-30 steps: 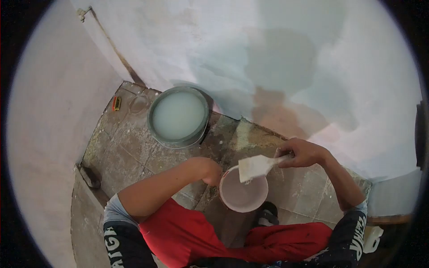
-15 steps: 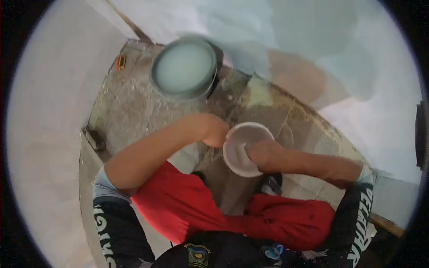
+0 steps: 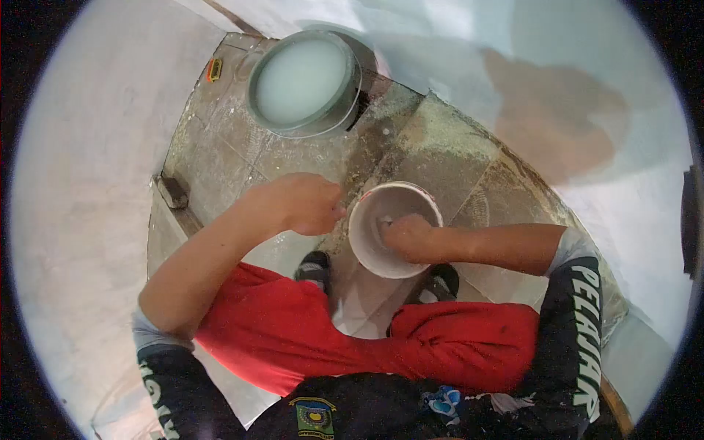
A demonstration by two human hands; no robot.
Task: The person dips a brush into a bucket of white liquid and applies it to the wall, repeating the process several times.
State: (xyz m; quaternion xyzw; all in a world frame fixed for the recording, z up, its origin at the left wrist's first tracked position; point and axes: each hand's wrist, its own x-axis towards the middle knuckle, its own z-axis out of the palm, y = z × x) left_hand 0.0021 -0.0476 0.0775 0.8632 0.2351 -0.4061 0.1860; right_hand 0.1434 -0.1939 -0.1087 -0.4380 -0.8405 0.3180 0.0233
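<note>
A white bucket (image 3: 357,233) stands on the floor between my feet, its mouth facing up at me. My right hand (image 3: 412,238) reaches inside it from the right, fingers closed on a small pale object (image 3: 383,222) whose kind I cannot make out. Just left of the rim, my left hand (image 3: 312,205) hangs apart from the bucket with curled fingers. Its palm is turned away, so whatever it may hold is hidden.
A larger grey-green bucket (image 3: 345,110) of cloudy pale liquid stands near the corner. A small yellow-and-red item (image 3: 213,70) lies by the left wall. A dark block (image 3: 174,192) sits at the left edge. Pale walls (image 3: 95,183) enclose the stained tile floor (image 3: 213,139).
My left hand has come off the white bucket's rim and shifted left. My right hand stays in the bucket, where less of the pale object shows. The view has shifted slightly.
</note>
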